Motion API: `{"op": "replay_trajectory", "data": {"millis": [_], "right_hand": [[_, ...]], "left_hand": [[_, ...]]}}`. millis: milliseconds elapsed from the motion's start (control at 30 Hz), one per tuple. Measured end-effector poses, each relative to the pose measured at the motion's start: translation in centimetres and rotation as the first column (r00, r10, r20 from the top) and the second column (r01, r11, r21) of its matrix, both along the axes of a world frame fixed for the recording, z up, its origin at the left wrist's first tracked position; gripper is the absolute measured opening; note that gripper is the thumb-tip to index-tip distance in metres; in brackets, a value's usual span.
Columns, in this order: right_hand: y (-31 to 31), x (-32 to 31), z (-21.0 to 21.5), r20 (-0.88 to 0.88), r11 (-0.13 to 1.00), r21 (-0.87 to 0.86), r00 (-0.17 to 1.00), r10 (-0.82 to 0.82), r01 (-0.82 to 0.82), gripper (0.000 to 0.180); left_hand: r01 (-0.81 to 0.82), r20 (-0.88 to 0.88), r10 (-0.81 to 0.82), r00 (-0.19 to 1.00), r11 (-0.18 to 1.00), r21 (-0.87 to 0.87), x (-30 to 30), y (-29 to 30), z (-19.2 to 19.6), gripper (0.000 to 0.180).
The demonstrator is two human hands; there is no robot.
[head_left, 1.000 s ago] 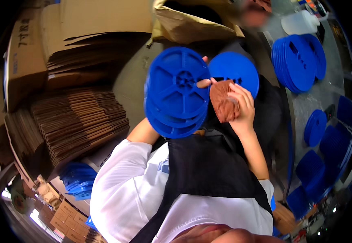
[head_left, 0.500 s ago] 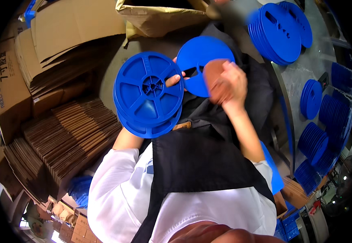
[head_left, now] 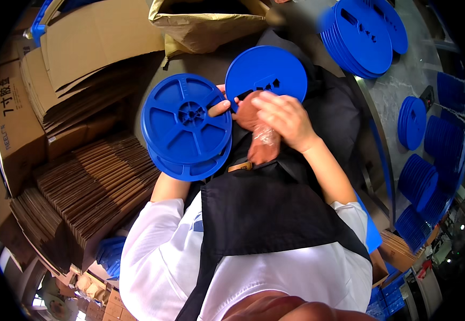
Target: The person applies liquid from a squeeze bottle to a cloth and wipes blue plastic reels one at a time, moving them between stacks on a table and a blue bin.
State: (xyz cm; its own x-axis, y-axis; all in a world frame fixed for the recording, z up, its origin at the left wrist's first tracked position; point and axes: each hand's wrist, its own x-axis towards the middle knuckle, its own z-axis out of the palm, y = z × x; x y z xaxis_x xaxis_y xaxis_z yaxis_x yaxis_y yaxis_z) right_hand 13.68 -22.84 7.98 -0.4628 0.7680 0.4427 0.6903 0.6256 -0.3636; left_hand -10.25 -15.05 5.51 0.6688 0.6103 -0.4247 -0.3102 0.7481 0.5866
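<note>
Head view, looking down the person's own chest, white sleeves and dark apron. The left hand (head_left: 219, 107) is mostly hidden behind a blue spoked reel (head_left: 186, 125), thumb clamped on its rim, holding it upright at chest height. Just right of it, touching, sits a plain blue disc (head_left: 267, 72). The right hand (head_left: 283, 117) is closed on a brown cloth (head_left: 262, 139) pressed against that disc's lower edge. Flattened cardboard (head_left: 98, 187) stacks lie left; an open paper sack (head_left: 208, 18) sits above. Stacked blue discs (head_left: 363, 37) rest on the table (head_left: 403, 85) at right.
</note>
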Motion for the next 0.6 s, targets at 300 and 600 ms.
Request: {"op": "replay_trajectory", "data": {"millis": [300,600], "right_hand": [[0.7,1.5,0.3,-0.775,0.769,-0.63,-0.153,-0.613,0.108,0.054],[3.8,-4.8,-0.2,-0.529,0.816,-0.468,0.632,-0.566,0.339,0.041]], "left_hand": [[-0.082,-0.176,0.078,0.981,0.997,-0.016,1.0,0.4,0.7,0.046],[-0.204,-0.021,0.205,0.979,0.978,0.038,4.1,0.0,4.8,0.039]]}}
